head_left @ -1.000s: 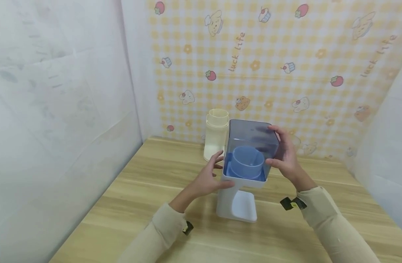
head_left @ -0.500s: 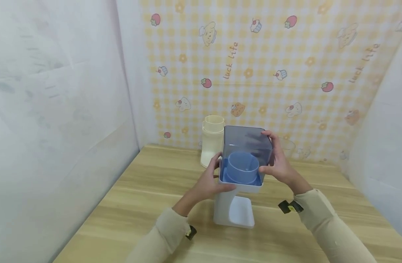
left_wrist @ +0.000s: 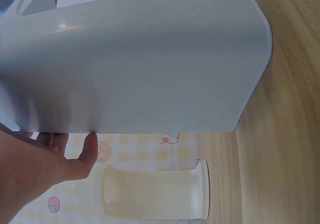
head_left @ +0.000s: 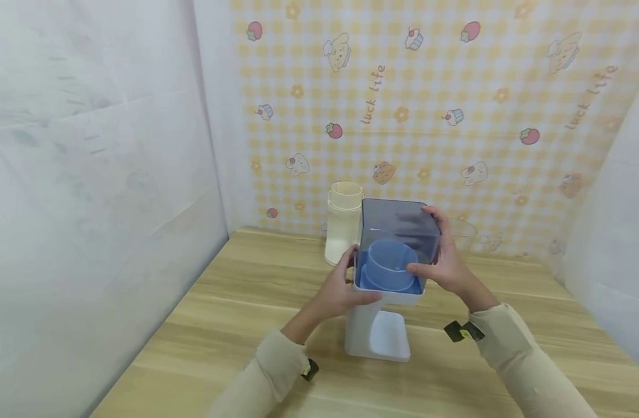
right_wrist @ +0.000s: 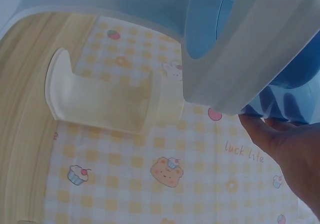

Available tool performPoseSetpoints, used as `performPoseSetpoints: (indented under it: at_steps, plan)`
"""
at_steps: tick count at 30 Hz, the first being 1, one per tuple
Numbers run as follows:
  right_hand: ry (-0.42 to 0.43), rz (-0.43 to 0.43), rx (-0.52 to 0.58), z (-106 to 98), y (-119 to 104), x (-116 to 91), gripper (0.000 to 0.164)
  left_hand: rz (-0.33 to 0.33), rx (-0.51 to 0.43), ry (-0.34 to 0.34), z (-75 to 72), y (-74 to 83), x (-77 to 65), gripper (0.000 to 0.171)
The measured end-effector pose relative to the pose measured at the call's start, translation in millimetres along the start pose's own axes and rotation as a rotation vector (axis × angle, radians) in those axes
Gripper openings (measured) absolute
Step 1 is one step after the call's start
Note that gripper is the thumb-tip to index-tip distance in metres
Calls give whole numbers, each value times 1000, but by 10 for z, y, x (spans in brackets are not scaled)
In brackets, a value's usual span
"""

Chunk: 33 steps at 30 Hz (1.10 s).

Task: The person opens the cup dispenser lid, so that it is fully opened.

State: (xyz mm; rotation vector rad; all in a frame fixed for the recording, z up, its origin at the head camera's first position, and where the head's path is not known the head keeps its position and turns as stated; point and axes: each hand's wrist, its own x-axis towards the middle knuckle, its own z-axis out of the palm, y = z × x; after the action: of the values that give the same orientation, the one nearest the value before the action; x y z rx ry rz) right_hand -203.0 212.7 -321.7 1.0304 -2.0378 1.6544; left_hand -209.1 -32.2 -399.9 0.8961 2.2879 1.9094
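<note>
A white stand (head_left: pixel 362 331) with a flat foot stands upright on the table, topped by a blue insert with a round collar (head_left: pixel 392 267). Over the insert sits a smoky see-through square cover (head_left: pixel 397 215). My left hand (head_left: pixel 337 290) holds the stand's upper body at its left side, thumb along the front edge and fingers behind. In the left wrist view, those fingers press the white wall (left_wrist: pixel 150 69). My right hand (head_left: pixel 447 261) grips the cover's right side, thumb on the front and fingers round the far side, partly seen through the tinted plastic.
A cream-coloured stand (head_left: pixel 342 226) with a round open collar on top stands behind, just left of the cover. The wood-grain table (head_left: pixel 235 307) meets a yellow checked cloth (head_left: pixel 293 133) at the back. White sheets (head_left: pixel 115 174) hang at both sides.
The head view has shifted slightly. My left fingers have closed in on the stand's side, and my right thumb has slid a little left across the cover's front. The white stand stays upright in place.
</note>
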Motion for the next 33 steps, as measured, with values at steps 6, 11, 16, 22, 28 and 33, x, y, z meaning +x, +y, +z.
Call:
performPoseSetpoints:
  at_steps: [6,11,16,22,28,33]
  plan:
    - [8,-16,-21,-29,19,-5,103,-10,-23,-6,29,29,-12,118]
    - [-36,-8,-26,-72,22,13,111,-13,-10,-23,6,42,-15,123]
    - [-59,1,-74,-103,35,-2,122,-7,4,-33,13,25,-11,121]
    - [-87,32,-156,-59,-6,9,113,45,73,-5,5,-5,-12,111]
    - [-63,-114,-101,-42,17,29,110,111,190,10,3,-12,29,98]
    - [-37,-152,-78,-20,26,30,108,135,259,42,16,-38,53,95]
